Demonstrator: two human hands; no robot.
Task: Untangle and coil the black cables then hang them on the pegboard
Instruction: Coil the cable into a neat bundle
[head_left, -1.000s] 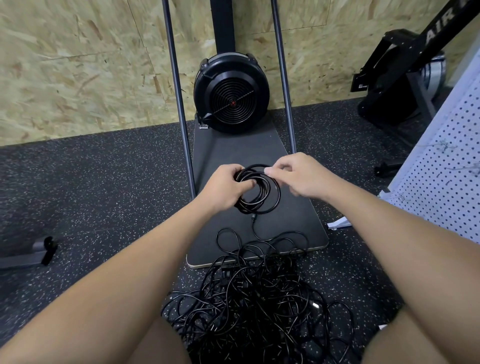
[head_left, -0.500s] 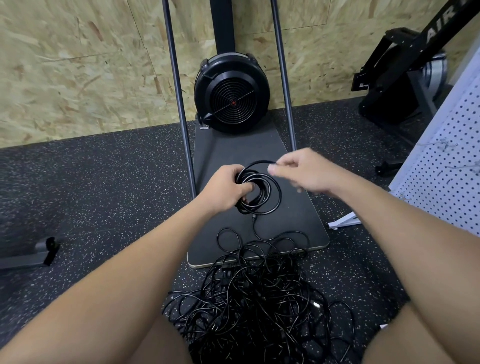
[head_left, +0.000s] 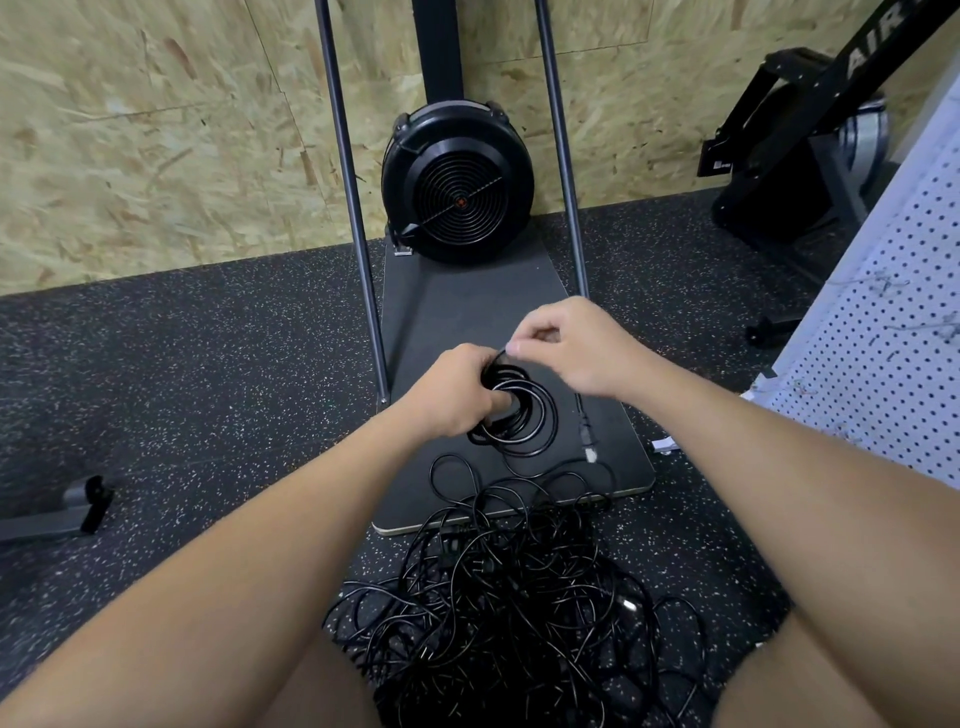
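Observation:
My left hand grips a small coil of black cable, thumb through its middle, above the black platform. My right hand pinches a strand of that cable at the top of the coil. The cable's free end with a plug hangs down to the right of the coil. A large tangled pile of black cables lies on the floor between my knees, spilling onto the platform's front edge. The white pegboard stands at the right edge.
A black platform with two upright poles and a round black fan housing sits ahead against an OSB wall. Another black exercise machine stands at the back right. A grey metal foot lies on the speckled floor at left.
My right hand has carried the cable over the top of the coil toward my left hand, adding a loop. The plug end now hangs free at the coil's right.

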